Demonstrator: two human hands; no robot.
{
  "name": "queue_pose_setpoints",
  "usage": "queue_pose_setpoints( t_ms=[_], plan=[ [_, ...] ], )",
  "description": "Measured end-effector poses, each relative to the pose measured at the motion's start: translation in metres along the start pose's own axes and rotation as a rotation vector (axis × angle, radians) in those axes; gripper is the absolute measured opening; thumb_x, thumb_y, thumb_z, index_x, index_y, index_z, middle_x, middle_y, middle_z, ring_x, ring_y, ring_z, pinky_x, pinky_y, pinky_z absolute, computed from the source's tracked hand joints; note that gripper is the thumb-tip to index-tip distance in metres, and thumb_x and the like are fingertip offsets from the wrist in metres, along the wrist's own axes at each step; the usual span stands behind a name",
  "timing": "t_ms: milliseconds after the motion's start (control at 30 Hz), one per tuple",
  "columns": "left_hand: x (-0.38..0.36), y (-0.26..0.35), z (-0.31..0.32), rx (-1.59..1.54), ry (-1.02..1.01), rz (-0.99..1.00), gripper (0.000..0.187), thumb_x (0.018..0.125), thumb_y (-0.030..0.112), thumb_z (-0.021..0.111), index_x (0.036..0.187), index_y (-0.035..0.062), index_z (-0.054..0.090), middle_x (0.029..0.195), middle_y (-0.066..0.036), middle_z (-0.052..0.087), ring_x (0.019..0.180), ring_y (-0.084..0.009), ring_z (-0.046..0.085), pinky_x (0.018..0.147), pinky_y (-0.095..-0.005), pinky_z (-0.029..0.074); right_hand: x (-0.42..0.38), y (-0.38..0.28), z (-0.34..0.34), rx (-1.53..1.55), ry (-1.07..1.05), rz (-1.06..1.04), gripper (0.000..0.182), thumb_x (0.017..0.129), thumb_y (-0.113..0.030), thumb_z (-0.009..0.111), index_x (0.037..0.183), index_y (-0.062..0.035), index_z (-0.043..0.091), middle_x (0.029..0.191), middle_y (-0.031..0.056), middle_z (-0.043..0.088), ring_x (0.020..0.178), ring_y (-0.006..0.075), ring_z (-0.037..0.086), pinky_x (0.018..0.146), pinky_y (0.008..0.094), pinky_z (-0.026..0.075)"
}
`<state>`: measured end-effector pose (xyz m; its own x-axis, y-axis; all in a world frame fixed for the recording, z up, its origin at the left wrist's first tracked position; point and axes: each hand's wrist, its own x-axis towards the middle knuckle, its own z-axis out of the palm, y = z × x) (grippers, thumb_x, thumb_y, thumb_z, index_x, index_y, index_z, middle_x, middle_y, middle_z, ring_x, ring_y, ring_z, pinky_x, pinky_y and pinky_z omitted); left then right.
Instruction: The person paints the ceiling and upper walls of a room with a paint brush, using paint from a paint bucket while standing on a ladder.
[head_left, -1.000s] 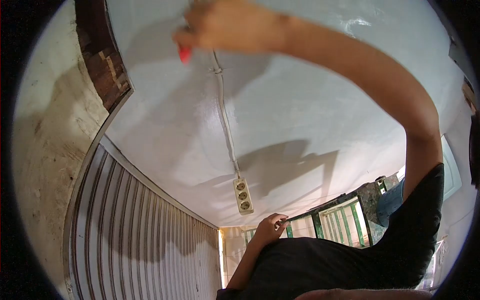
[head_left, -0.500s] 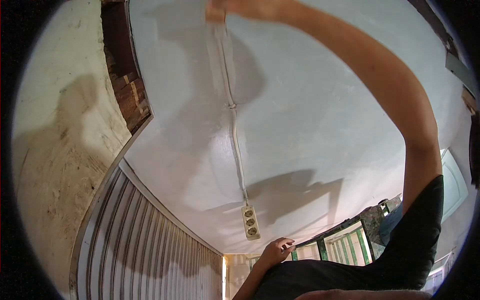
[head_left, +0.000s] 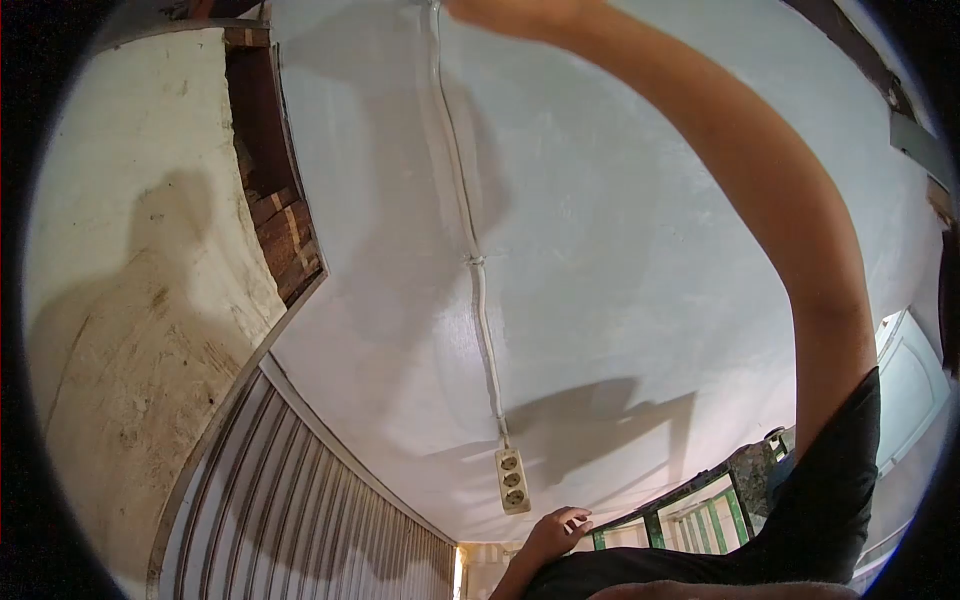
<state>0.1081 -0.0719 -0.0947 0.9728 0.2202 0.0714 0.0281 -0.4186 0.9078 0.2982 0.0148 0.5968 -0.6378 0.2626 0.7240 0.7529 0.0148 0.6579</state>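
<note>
My right hand (head_left: 525,14) is raised to the top edge of the view, beside the upper end of a white cable (head_left: 463,190) on the wall. The frame edge cuts off most of its fingers, so its grip is hidden. Down the wall, a clip (head_left: 476,261) sits on the cable, which ends at a white three-socket outlet strip (head_left: 512,482). My left hand (head_left: 557,532) is low in the view, just right of and below the strip. Its fingers are slightly bent and apart, with nothing visible in them.
A pale painted wall (head_left: 640,230) fills the middle. Left are a ribbed shutter (head_left: 300,500), a stained cream panel (head_left: 130,280) and a broken opening showing brown wood (head_left: 285,235). Green-framed bars (head_left: 700,525) stand at the lower right, below a light blue door (head_left: 912,390).
The view has tilted upward, so the wall, cable and outlet strip appear lower. My right hand is further out past the top edge; my left hand keeps much the same pose.
</note>
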Motion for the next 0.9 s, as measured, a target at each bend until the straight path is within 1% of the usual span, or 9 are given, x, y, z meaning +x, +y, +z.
queue_pose_setpoints(
  t_ms=[133, 200, 333, 467, 567, 633, 767, 833, 900],
  plan=[
    [0.002, -0.009, 0.005, 0.014, -0.002, 0.006, 0.034, 0.097, 0.033, 0.068, 0.118, 0.0065, 0.071, 0.109, -0.013, 0.073, 0.085, -0.0236, 0.073, 0.081, -0.0365, 0.057, -0.033, -0.050, 0.005, 0.016, 0.002, -0.006, 0.011, 0.085, -0.011, 0.069, 0.095, -0.0075, 0.068, 0.081, 0.0171, 0.072, 0.079, 0.0356, 0.073, 0.072, 0.0456, 0.058],
    [0.005, -0.009, 0.007, 0.015, -0.002, 0.043, 0.035, 0.097, 0.034, 0.069, 0.117, 0.0050, 0.071, 0.109, -0.014, 0.074, 0.084, -0.0232, 0.073, 0.081, -0.0356, 0.058, -0.056, -0.071, 0.010, -0.046, -0.168, -0.119, 0.018, 0.079, -0.005, 0.068, 0.096, -0.0070, 0.062, 0.072, 0.0129, 0.063, 0.074, 0.0323, 0.069, 0.067, 0.0454, 0.055],
    [0.012, -0.018, 0.014, 0.015, 0.011, 0.121, 0.035, 0.097, 0.033, 0.070, 0.116, 0.0033, 0.071, 0.107, -0.013, 0.074, 0.082, -0.0221, 0.072, 0.078, -0.0343, 0.059, -0.112, -0.129, 0.025, -0.053, -0.285, -0.275, 0.014, 0.081, -0.012, 0.069, 0.093, -0.0073, 0.063, 0.067, 0.0061, 0.058, 0.076, 0.0270, 0.067, 0.064, 0.0386, 0.056],
    [0.011, -0.003, 0.012, 0.007, 0.008, 0.108, 0.035, 0.097, 0.033, 0.069, 0.116, 0.0034, 0.071, 0.106, -0.013, 0.073, 0.082, -0.0220, 0.071, 0.077, -0.0343, 0.058, -0.165, -0.188, 0.035, -0.160, -0.392, -0.346, 0.018, 0.080, -0.016, 0.070, 0.090, -0.0026, 0.062, 0.072, 0.0089, 0.062, 0.076, 0.0265, 0.067, 0.066, 0.0345, 0.057],
    [0.012, -0.012, 0.021, 0.022, 0.037, 0.116, 0.029, 0.094, 0.025, 0.074, 0.112, 0.0035, 0.071, 0.103, -0.013, 0.073, 0.080, -0.0219, 0.072, 0.075, -0.0343, 0.059, -0.197, -0.227, 0.044, -0.271, -0.323, -0.334, 0.023, 0.078, -0.018, 0.070, 0.088, 0.0004, 0.061, 0.076, 0.0134, 0.064, 0.075, 0.0275, 0.064, 0.069, 0.0331, 0.058],
    [0.013, -0.013, 0.023, 0.025, 0.023, 0.118, 0.027, 0.093, 0.023, 0.075, 0.111, 0.0026, 0.071, 0.103, -0.014, 0.073, 0.080, -0.0223, 0.072, 0.075, -0.0342, 0.059, -0.210, -0.256, 0.047, -0.167, -0.456, -0.085, 0.024, 0.076, -0.015, 0.071, 0.089, 0.0026, 0.061, 0.080, 0.0187, 0.065, 0.078, 0.0305, 0.065, 0.073, 0.0346, 0.060],
    [0.012, -0.012, 0.022, 0.029, 0.034, 0.120, 0.029, 0.094, 0.025, 0.073, 0.112, 0.0015, 0.070, 0.106, -0.014, 0.072, 0.085, -0.0251, 0.072, 0.076, -0.0355, 0.058, -0.225, -0.295, 0.061, -0.139, -0.471, 0.125, 0.023, 0.074, -0.011, 0.071, 0.090, 0.0018, 0.061, 0.087, 0.0211, 0.064, 0.085, 0.0335, 0.066, 0.075, 0.0384, 0.060],
    [0.010, -0.009, 0.018, 0.003, 0.028, 0.086, 0.032, 0.094, 0.027, 0.073, 0.113, 0.0015, 0.070, 0.107, -0.014, 0.072, 0.084, -0.0257, 0.072, 0.077, -0.0367, 0.058, -0.235, -0.313, 0.066, 0.056, -0.453, 0.384, 0.025, 0.072, -0.008, 0.071, 0.093, -0.0009, 0.060, 0.098, 0.0216, 0.062, 0.097, 0.0370, 0.066, 0.077, 0.0405, 0.061],
    [0.003, 0.000, 0.010, 0.003, 0.039, 0.009, 0.035, 0.095, 0.034, 0.069, 0.115, 0.0051, 0.071, 0.106, -0.014, 0.072, 0.086, -0.0279, 0.071, 0.080, -0.0403, 0.055, -0.252, -0.327, 0.070, 0.099, -0.401, 0.429, 0.025, 0.072, -0.009, 0.071, 0.094, -0.0025, 0.060, 0.101, 0.0204, 0.061, 0.101, 0.0375, 0.065, 0.078, 0.0412, 0.061]
  ],
)
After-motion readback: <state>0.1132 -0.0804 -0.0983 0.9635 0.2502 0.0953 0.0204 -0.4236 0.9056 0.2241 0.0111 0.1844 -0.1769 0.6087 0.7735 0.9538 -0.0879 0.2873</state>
